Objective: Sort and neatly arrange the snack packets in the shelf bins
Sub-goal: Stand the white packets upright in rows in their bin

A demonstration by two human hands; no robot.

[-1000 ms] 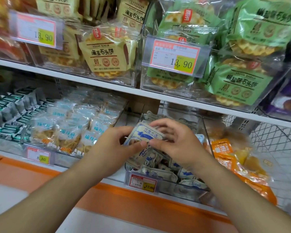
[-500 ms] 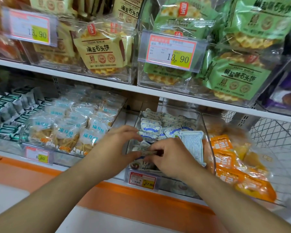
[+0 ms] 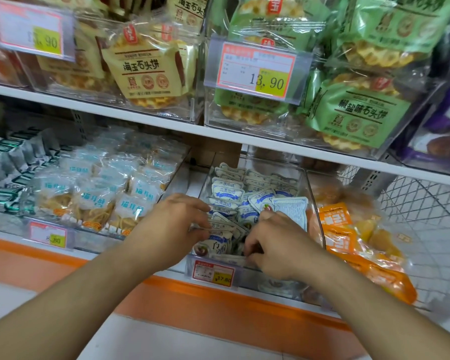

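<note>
Both hands work the clear bin (image 3: 312,193) at the lower shelf's front edge: the left hand (image 3: 176,224) curls onto blue-and-white packets (image 3: 227,193) stacked along its left wall; the right hand (image 3: 273,242), nearer the loose front packets, pinches among them.

You had price tags reading 13.90 (image 3: 257,70) clipped on the upper shelf, a white shelf board (image 3: 115,111) below them, wire mesh basket (image 3: 426,216) at right, orange trim strip (image 3: 218,297) along the base.

Both hands reach forward, left (image 3: 178,224) and right (image 3: 276,244), fingers curled
</note>
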